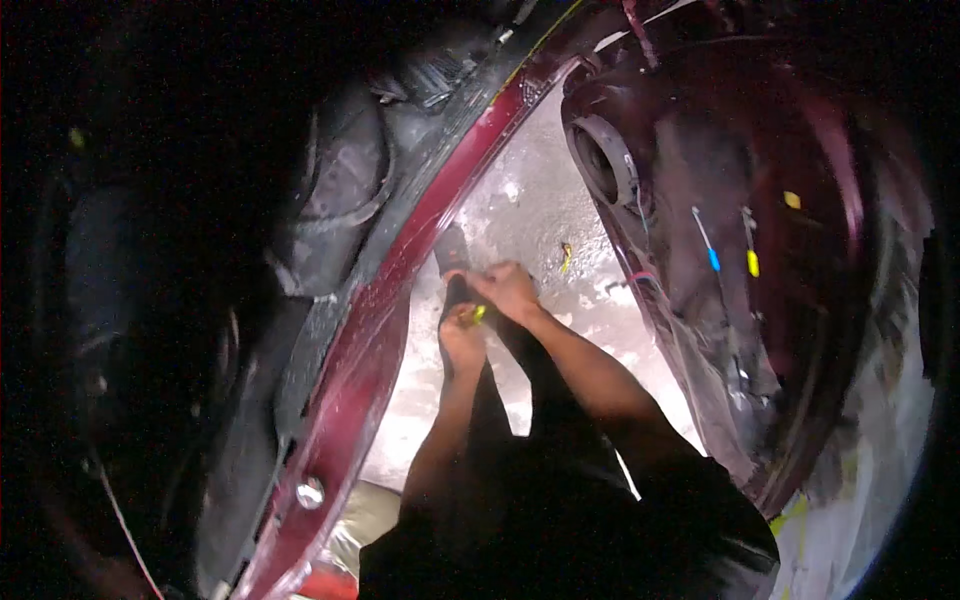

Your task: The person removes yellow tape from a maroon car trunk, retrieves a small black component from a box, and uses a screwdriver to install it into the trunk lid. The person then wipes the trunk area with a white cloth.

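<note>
Head view: a red sill [424, 225] slants from one o'clock to seven, a dark red door [810, 300] bounds three o'clock, and the pale, patchy floor [515, 195] between them narrows toward twelve. Near the centre, the left hand [464, 338] pinches a small yellow-green piece [480, 312]; the right hand [510, 289] is just beside, toward one o'clock, its grip too blurred to tell. Nine o'clock is dark.

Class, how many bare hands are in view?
2: the left hand, holding a small yellow-green object, and the right hand, farther up and rightward. Others could be hidden in darkness.
</note>
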### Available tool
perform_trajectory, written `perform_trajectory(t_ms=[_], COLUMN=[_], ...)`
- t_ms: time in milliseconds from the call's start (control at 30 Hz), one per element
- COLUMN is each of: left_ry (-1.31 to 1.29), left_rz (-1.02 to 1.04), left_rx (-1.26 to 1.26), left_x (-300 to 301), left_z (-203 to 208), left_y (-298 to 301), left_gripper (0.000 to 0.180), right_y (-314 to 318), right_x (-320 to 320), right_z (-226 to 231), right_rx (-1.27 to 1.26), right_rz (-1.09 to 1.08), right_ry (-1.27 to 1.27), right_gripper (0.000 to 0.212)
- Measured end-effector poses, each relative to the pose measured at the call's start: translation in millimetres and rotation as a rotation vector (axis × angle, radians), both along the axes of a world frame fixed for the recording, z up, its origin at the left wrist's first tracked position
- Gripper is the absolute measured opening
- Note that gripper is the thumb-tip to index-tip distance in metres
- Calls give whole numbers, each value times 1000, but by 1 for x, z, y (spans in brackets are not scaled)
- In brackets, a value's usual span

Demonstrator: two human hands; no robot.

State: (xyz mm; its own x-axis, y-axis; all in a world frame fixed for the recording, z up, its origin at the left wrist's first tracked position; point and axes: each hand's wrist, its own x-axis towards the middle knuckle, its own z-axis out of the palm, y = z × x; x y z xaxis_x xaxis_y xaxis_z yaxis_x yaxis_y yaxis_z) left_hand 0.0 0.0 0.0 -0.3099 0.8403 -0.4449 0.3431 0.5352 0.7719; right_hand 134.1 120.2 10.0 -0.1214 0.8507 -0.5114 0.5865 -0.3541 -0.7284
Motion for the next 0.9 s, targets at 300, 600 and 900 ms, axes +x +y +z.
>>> perform_trajectory(t_ms=[300, 600, 900], left_ry=[210, 25, 133], left_rz=[-386, -109, -209], left_rx=[-134, -406, -321], left_x=[-27, -35, -36], left_z=[-54, -86, -95], left_y=[-34, -29, -38], left_gripper=[26, 23, 18], right_y=[268, 305, 312], right_x=[41, 42, 44], right_z=[-219, -237, -252], right_rx=[380, 438, 410], right_rz=[-728, -675, -706], right_ry=[72, 84, 154], right_gripper=[17, 16, 14])
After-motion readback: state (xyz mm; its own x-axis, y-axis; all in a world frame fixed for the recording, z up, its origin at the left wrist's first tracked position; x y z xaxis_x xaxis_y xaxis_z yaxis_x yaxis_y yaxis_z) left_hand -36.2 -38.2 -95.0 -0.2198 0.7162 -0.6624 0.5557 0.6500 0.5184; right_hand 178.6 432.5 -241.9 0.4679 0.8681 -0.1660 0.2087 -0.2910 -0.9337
